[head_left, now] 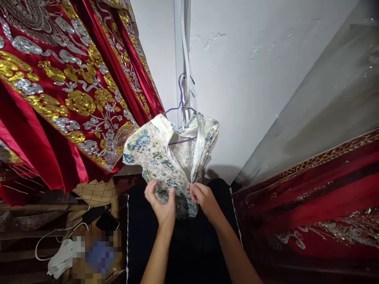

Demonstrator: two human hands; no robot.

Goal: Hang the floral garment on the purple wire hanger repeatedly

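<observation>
Shirt (161,163) on hanger (181,104), right hand (205,199) — pinching it

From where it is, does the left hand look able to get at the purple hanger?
Likely yes: the left hand looks open, and the purple hanger rises uncovered above the floral garment, though the hanger's lower part sits inside the cloth.

Seemingly a costume room: embroidered red cloth (79,102)

Decent gap right of the shirt (158,156), in front of the wall (237,106). Red cloth (79,98) crowds the left though, the hanger (181,103) sticks up top, and legs (142,228) block underneath.
</observation>
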